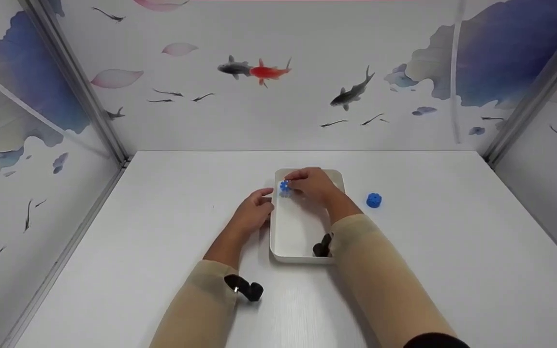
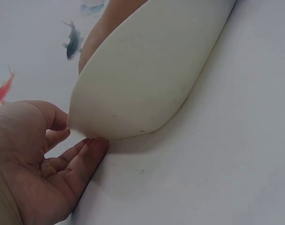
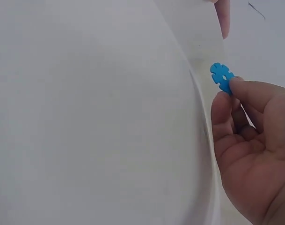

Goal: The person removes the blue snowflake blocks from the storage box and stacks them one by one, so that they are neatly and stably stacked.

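In the head view a white rectangular tray (image 1: 288, 232) lies on the table. Over its far left part my right hand (image 1: 312, 184) pinches a small blue notched disc, like a snowflake building piece (image 3: 221, 76), between thumb and finger. A paler blue patch shows just below the disc; I cannot tell whether it is a reflection or another piece. My left hand (image 1: 252, 212) is at the tray's left side. The left wrist view has that hand's curled fingers at the rim and a fingertip low against the outer wall, holding the edge.
Right of the tray stands a short stack of blue notched discs (image 1: 374, 200) on the white table (image 1: 443, 270). Panels with painted fish (image 1: 269, 72) enclose the table's back and sides. Dark wrist mounts (image 1: 244, 287) stick out from both sleeves.
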`<state>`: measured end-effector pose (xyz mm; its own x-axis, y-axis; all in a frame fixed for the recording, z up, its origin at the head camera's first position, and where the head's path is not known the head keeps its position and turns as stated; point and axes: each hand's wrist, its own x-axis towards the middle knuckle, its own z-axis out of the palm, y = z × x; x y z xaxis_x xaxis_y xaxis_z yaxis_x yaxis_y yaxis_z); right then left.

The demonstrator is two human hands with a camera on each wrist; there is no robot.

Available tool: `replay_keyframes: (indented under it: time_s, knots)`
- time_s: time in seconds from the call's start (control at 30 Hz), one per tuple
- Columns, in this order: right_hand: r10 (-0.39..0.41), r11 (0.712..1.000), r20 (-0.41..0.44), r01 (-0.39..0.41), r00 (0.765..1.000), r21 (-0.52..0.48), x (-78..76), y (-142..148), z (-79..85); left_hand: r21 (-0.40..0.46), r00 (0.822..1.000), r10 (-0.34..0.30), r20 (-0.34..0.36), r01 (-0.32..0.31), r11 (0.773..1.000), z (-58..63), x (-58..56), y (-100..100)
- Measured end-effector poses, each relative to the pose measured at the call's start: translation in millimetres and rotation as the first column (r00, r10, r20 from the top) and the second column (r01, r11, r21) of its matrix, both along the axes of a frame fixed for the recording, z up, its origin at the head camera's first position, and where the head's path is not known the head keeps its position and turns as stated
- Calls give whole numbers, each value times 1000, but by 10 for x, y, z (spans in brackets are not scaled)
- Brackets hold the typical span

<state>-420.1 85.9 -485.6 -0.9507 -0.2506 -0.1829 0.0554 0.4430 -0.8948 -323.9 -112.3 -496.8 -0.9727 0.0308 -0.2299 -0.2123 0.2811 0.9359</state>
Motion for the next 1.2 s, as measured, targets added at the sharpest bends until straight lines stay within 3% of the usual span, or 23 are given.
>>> replay_keyframes:
  time_s: [0.1,0.17,0.27,0.3,0.37,0.53,0.63,0.8,0.93,1.2]
  knots:
    - [-63,971,76,79,995,-225,-35,72,58,-3,1000,-11,-8,11,1000,-9,-14,10]
    - [-98,906,135,144,986,-397,-62,139,114,-5,1000,-18,-6,18,1000,-16,-16,17]
    - [-130,776,210,231,969,-587,-72,233,232,-3,1000,-17,-2,17,1000,-27,-7,22]
    - [-129,747,225,243,966,-619,-62,258,274,-6,1000,-13,2,13,1000,-30,-1,22]
    - [-122,719,254,262,959,-644,-18,302,353,-13,1000,-8,6,8,1000,-38,9,22]
    - [-120,751,247,250,962,-611,170,473,477,-5,1000,-19,4,19,1000,-46,18,22]
    - [-131,753,213,237,968,-614,259,642,508,21,1000,-24,-3,24,999,-49,15,23]
    - [-202,775,183,271,962,-570,368,976,508,28,1000,-27,5,27,999,-47,15,21]
    - [-264,795,178,318,948,-516,423,1206,472,22,1000,-26,10,25,999,-41,5,4]
    - [-302,816,209,365,930,-449,458,1561,393,32,1000,-22,9,22,999,-46,-8,-20]
